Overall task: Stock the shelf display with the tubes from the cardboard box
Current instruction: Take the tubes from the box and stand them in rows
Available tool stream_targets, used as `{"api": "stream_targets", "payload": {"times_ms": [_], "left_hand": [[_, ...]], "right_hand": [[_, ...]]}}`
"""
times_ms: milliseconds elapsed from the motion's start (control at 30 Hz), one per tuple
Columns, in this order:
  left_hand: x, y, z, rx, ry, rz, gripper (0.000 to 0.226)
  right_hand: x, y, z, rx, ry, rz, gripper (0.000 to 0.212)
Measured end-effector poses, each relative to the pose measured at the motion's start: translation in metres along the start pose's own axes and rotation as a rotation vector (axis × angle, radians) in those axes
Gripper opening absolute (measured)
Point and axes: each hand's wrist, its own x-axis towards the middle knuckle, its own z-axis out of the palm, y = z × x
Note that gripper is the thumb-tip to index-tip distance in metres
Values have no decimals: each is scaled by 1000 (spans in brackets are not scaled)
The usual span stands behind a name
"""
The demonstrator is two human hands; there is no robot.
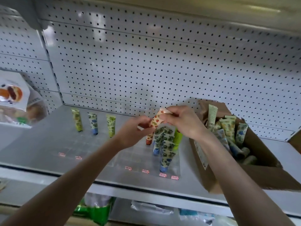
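Soft even light, blurred warped edges

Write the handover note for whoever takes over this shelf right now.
Left hand and right hand: both pinch one strawberry-print tube, held above the shelf.
Cardboard box: open, on the shelf at the right, with many boxed tubes inside.
Done: three back-left tubes stand in a row; a cluster of tubes stands just left of the box.
Left: stand the held tube, then shelve the rest from the box.
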Motion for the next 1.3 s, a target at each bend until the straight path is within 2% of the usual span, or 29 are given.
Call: {"api": "stream_targets", "payload": {"times_ms": [33,200,300,433,700,900,1033,1300], "left_hand": [[-1,-4,0,24,24,-18,5],[-6,-16,1,31,91,-74,11],[-9,-25,3,16,68,-127,20],[-7,-34,7,30,32,-167,15],[-5,-44,15,40,40,-202,14],[-5,-44,18,54,-12,-180,11],[-3,-45,20,70,-3,-186,9],[-3,-51,21,84,20,-183,15]], "right_hand": [[3,1,4,-9,-17,2,8],[9,4,20,-132,-97,0,29],[12,7,27,-195,-33,-17,22],[16,9,34,-154,34,18,11],[17,12,41,-292,-41,34,12],[19,17,44,-370,-11,48,2],[20,21,45,-395,-12,61,11],[19,23,47,-452,-58,81,2]]}}
